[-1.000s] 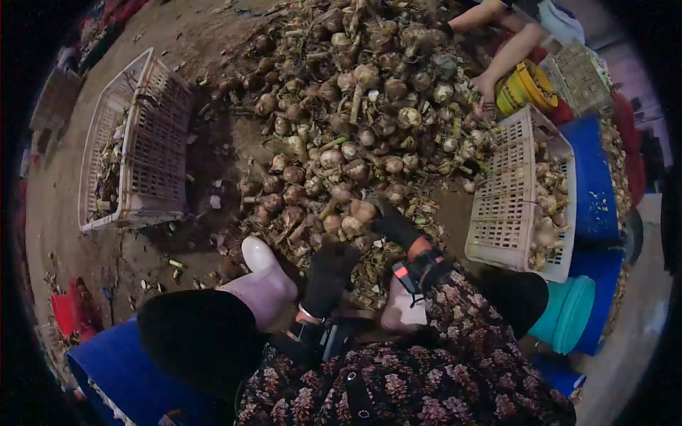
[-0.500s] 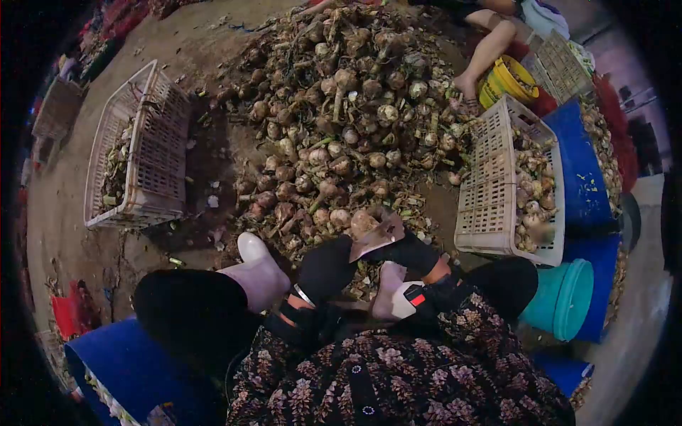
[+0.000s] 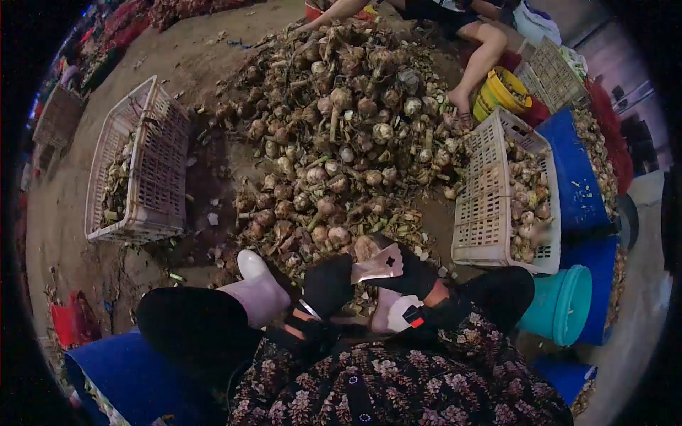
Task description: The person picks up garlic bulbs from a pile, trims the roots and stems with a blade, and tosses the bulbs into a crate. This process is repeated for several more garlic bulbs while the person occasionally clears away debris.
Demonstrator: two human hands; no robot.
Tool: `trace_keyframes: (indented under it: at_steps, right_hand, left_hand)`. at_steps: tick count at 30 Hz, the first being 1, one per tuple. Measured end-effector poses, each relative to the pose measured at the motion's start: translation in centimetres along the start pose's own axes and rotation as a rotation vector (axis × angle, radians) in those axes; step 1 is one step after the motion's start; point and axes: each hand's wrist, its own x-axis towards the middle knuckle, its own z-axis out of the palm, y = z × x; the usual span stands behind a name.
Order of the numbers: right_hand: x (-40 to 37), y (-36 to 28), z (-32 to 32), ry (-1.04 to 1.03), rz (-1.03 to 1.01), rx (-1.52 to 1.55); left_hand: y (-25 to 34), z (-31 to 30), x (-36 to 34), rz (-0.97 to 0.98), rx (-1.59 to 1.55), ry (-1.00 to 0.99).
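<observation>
In front of me lies a large heap of garlic bulbs (image 3: 312, 163) with stalks and dry skins. My left hand (image 3: 328, 285), in a black glove, is closed on a flat metal blade (image 3: 377, 265) that points right. A garlic bulb (image 3: 366, 248) sits just behind the blade, against my right hand (image 3: 410, 273), also black-gloved and closed round it. The blade partly covers the bulb and the fingers of my right hand. Both hands are between my knees, at the near edge of the heap.
A white crate (image 3: 160, 163) with trimmings stands left; another crate (image 3: 483, 195) with garlic stands right. Beside it are a blue container (image 3: 574, 177), a teal bucket (image 3: 561, 305) and a yellow bucket (image 3: 503, 91). Another person's bare leg (image 3: 479, 67) reaches the heap's far right.
The view has tilted slightly, so the heap's surroundings sit differently. The blade has turned to lie more level, with its broad face showing in front of the bulb.
</observation>
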Motion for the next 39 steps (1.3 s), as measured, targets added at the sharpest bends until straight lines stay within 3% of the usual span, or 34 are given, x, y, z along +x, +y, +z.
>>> trace_keyframes:
  at_steps: [2, 4, 7, 9, 10, 13, 14, 16, 18, 20, 21, 24, 26, 29, 32, 33, 36, 38, 39]
  right_hand:
    - [-1.2, -0.8, -0.8, -0.047, 0.181, 0.076]
    - [-0.4, -2.3, -1.4, -0.245, 0.228, -0.078]
    - [-0.3, -6.6, -2.8, -0.368, 0.239, -0.250]
    - [-0.9, -6.8, -2.3, -0.338, 0.172, -0.176]
    - [-1.5, -5.7, -1.2, -0.294, 0.110, -0.055]
    - [-4.0, -10.2, -1.8, -0.004, -0.143, -0.187]
    - [-3.3, -9.4, -2.9, 0.030, -0.106, -0.188]
    - [-2.4, -6.6, -3.7, 0.084, -0.066, -0.166]
    - [-2.1, -3.3, -3.4, 0.131, -0.051, -0.128]
    - [-0.6, -4.4, -2.9, 0.107, -0.069, -0.075]
    - [-0.4, -5.7, -2.8, 0.096, -0.067, 0.038]
    - [0.4, -5.4, -2.0, 0.083, -0.066, 0.173]
    - [0.5, -6.0, -2.1, 0.082, -0.104, -0.017]
    - [0.8, -7.6, -2.0, 0.069, -0.158, -0.145]
    - [0.4, -7.2, -1.5, 0.146, -0.089, -0.294]
    - [0.2, -6.6, -1.2, 0.189, -0.045, -0.358]
    - [0.4, -3.6, -0.7, 0.134, 0.073, 0.134]
    - [0.7, 3.8, 1.2, 0.114, 0.226, 0.609]
    - [0.7, 4.1, 1.2, 0.091, 0.219, 0.593]
  left_hand:
    - [-0.1, 0.0, 0.1, -0.002, 0.019, -0.021]
    - [-0.2, -0.1, 0.2, 0.028, 0.057, -0.009]
    - [-0.3, -0.3, 0.2, 0.142, 0.151, 0.064]
    - [-0.7, -0.3, 0.2, 0.240, 0.229, 0.133]
    - [-2.0, -0.1, 0.3, 0.151, 0.169, 0.139]
    - [-10.4, 3.9, 0.3, -0.133, -0.034, 0.165]
    - [-13.0, 4.4, 1.1, -0.197, -0.080, 0.160]
    - [-11.8, 2.5, 2.3, -0.260, -0.217, 0.125]
    - [-3.6, -0.7, 2.1, -0.296, -0.440, 0.063]
    - [-3.0, -0.2, 0.9, -0.130, -0.727, 0.065]
    - [-1.8, -0.6, 0.9, -0.163, -0.730, 0.009]
    - [0.5, 0.9, 1.7, -0.512, -1.205, -0.003]
    - [2.1, -0.7, 1.9, -0.459, -1.048, 0.008]
    - [-0.6, 0.0, 1.5, 0.115, -0.360, 0.062]
    - [1.7, -1.9, 1.0, -0.039, -0.291, 0.191]
    - [1.6, -1.9, 0.8, -0.003, -0.215, 0.172]
    - [1.5, -2.0, 0.6, 0.080, -0.038, 0.116]
    - [1.9, -2.4, 0.5, 0.093, 0.019, 0.087]
    - [2.0, -2.4, 0.5, 0.077, 0.031, 0.067]
